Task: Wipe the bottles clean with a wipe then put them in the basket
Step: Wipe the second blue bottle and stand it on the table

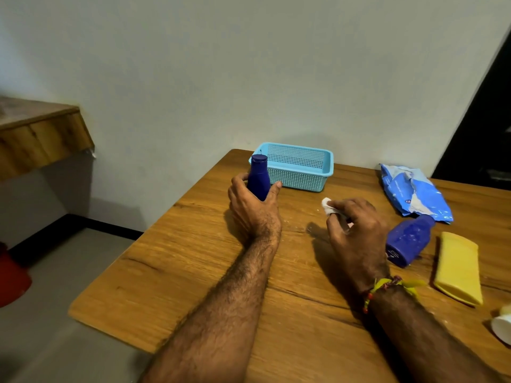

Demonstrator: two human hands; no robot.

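Left hand [253, 208]: we grip a dark blue bottle [258, 178] upright, fingers and thumb curled round its lower body, cap up, just in front of the left end of the basket.

Right hand [356, 230]: we pinch a small crumpled white wipe [327, 206] at the fingertips, held over the table [193, 272], apart from the held bottle.

Basket [297, 165]: light blue, perforated plastic, at the far edge of the table against the wall; nothing visible inside it.

Second blue bottle [409, 240]: lying on its side just right of our right hand, surface spotted with pale marks.

Wipe packet [414, 193]: blue and white, crumpled, behind the lying bottle and touching its cap end.

Yellow flat item [457, 268]: lying to the right of the second bottle.

White object [502, 326]: at the right frame edge, cut off; we cannot tell what it is.

Wrist threads [387, 288]: yellow and red, on our right wrist.
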